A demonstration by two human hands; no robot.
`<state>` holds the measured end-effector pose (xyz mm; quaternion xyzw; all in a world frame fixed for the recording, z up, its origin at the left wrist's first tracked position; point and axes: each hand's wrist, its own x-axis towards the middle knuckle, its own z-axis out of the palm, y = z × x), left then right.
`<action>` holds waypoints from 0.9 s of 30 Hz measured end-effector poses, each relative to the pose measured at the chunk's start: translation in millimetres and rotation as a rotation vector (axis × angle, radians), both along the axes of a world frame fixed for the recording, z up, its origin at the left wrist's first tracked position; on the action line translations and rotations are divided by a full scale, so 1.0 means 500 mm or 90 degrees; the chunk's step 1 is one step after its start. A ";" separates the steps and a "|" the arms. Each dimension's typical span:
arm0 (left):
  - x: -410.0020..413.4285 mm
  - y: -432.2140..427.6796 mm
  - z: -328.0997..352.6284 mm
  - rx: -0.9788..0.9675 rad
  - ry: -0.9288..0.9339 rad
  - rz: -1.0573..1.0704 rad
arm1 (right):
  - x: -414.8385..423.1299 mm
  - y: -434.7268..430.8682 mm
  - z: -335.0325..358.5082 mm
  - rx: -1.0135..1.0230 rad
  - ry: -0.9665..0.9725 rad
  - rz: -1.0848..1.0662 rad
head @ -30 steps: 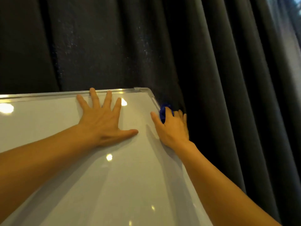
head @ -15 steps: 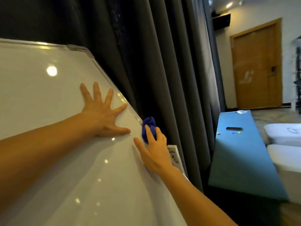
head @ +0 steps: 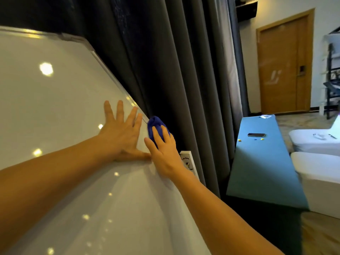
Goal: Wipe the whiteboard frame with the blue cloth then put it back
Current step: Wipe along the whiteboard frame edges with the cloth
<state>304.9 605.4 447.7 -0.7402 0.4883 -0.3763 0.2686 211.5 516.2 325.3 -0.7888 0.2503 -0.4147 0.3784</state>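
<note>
Blue cloth [head: 156, 126] is lying bunched against the right-hand edge of the whiteboard frame [head: 117, 83], pinned there under the right hand [head: 164, 153]. The frame edge is running on a long diagonal, from the upper corner at top left down toward the lower right, where it is passing behind the right wrist. The cloth is sitting directly ahead of the right fingertips, up the frame. The right hand is the one on the cloth; the left is just beside it on the board face.

The right hand is partly curled, fingers draped over the cloth and pressing it onto the frame rather than closing fully around it. The left hand [head: 121, 137] is lying flat and wide open on the whiteboard surface [head: 55, 111], fingers spread, holding nothing; its thumb is touching or nearly touching the right hand.

Judgement: the wiping step is in hand, with the left hand bracing the board. The next stroke is likely calling for travel along the diagonal while keeping pressure on the narrow rail. The dark curtain [head: 165, 61] is hanging close behind the edge and could snag the cloth.
</note>
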 end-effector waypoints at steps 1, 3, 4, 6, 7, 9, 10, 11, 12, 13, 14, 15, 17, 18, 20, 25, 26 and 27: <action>0.002 -0.002 0.000 -0.006 0.001 -0.001 | 0.000 -0.014 -0.005 0.001 -0.002 -0.003; 0.009 -0.007 0.000 -0.013 0.001 0.002 | -0.001 -0.030 -0.004 0.037 -0.021 0.002; 0.012 -0.011 0.000 -0.016 0.005 0.003 | 0.003 -0.030 0.005 0.056 -0.042 0.015; 0.013 -0.016 -0.002 -0.016 0.016 -0.001 | 0.017 -0.018 0.013 0.018 -0.063 0.036; 0.014 -0.018 -0.004 -0.013 0.017 -0.007 | 0.020 -0.017 0.009 -0.035 -0.048 0.039; 0.015 -0.022 -0.004 -0.012 0.011 -0.012 | 0.015 -0.043 0.006 -0.109 -0.012 0.035; 0.016 -0.020 -0.001 -0.013 0.011 -0.008 | 0.010 -0.057 0.010 -0.083 0.002 0.031; 0.018 -0.018 0.001 -0.017 0.013 -0.003 | 0.003 -0.063 0.019 -0.038 0.003 0.028; 0.022 -0.018 0.003 -0.022 0.014 -0.002 | -0.002 -0.061 0.029 -0.013 -0.004 0.034; 0.026 -0.019 0.002 -0.022 0.013 -0.001 | -0.004 -0.048 0.034 -0.024 -0.010 0.047; 0.028 -0.022 0.001 -0.018 0.009 -0.002 | -0.006 -0.029 0.029 -0.061 -0.009 0.053; 0.029 -0.025 0.000 -0.014 0.003 -0.004 | -0.009 -0.009 0.016 -0.102 -0.005 0.052; 0.026 -0.029 0.000 -0.013 0.002 -0.003 | -0.026 0.016 -0.021 -0.148 0.010 0.033; 0.023 -0.027 0.003 -0.015 0.011 0.002 | -0.036 0.020 -0.039 -0.144 0.020 0.022; 0.020 -0.022 0.005 -0.015 0.020 -0.007 | -0.060 0.027 -0.065 -0.116 0.047 0.014; -0.025 -0.031 -0.044 0.060 0.008 -0.040 | -0.127 0.047 -0.145 -0.069 0.076 -0.012; -0.038 -0.037 -0.055 0.067 0.001 -0.041 | -0.141 0.049 -0.170 -0.049 0.079 -0.029; -0.048 -0.042 -0.060 0.070 -0.009 -0.037 | -0.153 0.051 -0.197 -0.022 0.083 -0.046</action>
